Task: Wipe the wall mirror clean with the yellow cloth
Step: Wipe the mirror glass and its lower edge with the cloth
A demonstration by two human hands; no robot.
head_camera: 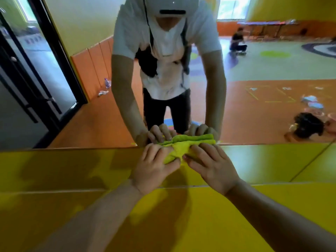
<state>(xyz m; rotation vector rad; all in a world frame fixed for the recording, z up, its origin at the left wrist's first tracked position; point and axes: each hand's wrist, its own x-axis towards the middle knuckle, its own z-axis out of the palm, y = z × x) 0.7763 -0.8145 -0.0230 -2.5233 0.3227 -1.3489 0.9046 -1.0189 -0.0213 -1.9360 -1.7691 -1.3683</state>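
Head view. The mirror (pixel 254 110) fills the upper half of the frame; its bottom edge runs across the middle, where it meets a yellow padded panel (pixel 54 170) that takes up the lower half. A seam crosses the panel just below centre.

The yellow cloth (pixel 179 151) sits at centre frame, bunched and folded, pressed against the bottom edge of the mirror where glass meets padding. Its reflection shows directly above it as a folded green-yellow strip.

Left hand (pixel 154 166): centre, slightly left. Fingers spread and laid flat over the left part of the cloth, thumb pointing toward the cloth's lower edge. Palm down, pressing rather than pinching.

Right hand (pixel 211 164): centre, slightly right. Fingers spread and flat on the right part of the cloth, thumb tip touching the cloth near the left thumb. Both forearms enter from the bottom corners of the frame.

Reflected in the mirror: the person's torso in a white shirt (pixel 167 42) and dark trousers at upper centre, arms reaching down to the cloth. Orange floor (pixel 245 115) at centre right. Dark-framed glass door (pixel 36 70) at upper left. A small bottle (pixel 107 82) stands by the orange wall padding at left. A second person (pixel 238 42) crouches at upper right. A dark object at right edge; too blurred to identify.
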